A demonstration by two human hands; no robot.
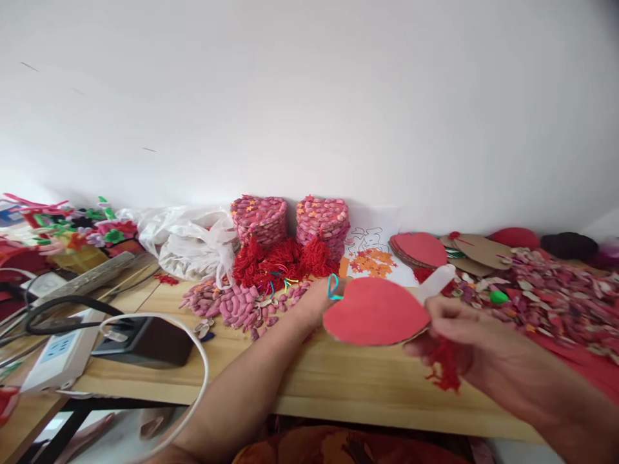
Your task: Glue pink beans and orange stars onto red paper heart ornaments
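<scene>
A red cardboard heart [374,312] is held flat above the wooden table, its pointed end toward the right. My right hand [452,332] is closed on that pointed end, with a red tassel [445,367] hanging beneath the fingers. A translucent white stick [438,281] shows just above this hand. My left hand [333,291] reaches behind the heart's left end; its fingers are hidden. A turquoise cord loop [333,288] stands out at that end. Pink peanut-shaped pieces [235,306] lie left of my left forearm.
Two stacks of pink-covered hearts [261,219] stand by the wall with red tassels before them. A white plastic bag [193,245], power strip [62,351] and black adapter [149,341] are left. More hearts [420,249] and a pink pile [561,296] are right.
</scene>
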